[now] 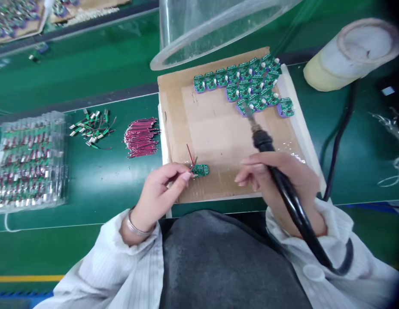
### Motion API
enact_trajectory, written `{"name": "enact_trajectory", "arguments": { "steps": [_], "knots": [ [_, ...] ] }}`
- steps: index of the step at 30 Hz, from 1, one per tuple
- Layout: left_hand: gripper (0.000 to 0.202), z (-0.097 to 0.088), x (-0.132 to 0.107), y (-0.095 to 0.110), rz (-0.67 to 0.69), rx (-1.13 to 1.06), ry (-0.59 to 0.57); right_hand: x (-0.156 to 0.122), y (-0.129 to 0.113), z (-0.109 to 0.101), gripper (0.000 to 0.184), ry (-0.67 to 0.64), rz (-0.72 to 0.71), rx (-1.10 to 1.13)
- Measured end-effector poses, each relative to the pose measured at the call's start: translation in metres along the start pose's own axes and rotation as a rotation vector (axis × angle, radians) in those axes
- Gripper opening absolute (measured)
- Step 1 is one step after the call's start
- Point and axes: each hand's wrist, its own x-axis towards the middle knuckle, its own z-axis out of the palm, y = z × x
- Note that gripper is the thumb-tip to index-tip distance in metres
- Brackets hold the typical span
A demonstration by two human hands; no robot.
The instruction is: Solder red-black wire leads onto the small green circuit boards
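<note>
Your left hand [163, 186] pinched the board [202, 170], right hand [283, 176] gripped iron [292, 208]; board seemed light, stiff, fragile, best edge-held.

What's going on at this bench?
Someone is working with small electronics by hand. The left hand pinches a small green circuit board at one end, where a red wire sticks up. The right hand holds what looks like a soldering iron, its tip away from that board. More boards sit in rows on the cardboard, and a bundle of red and black wires lies to the left.
</note>
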Motion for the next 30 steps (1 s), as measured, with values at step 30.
{"name": "enact_trajectory", "arguments": {
  "steps": [30],
  "knots": [
    [0.014, 0.034, -0.006, 0.014, 0.016, -0.158, 0.074, 0.001, -0.012, 0.038, 0.023, 0.033, 0.17, 0.469]
  ]
}}
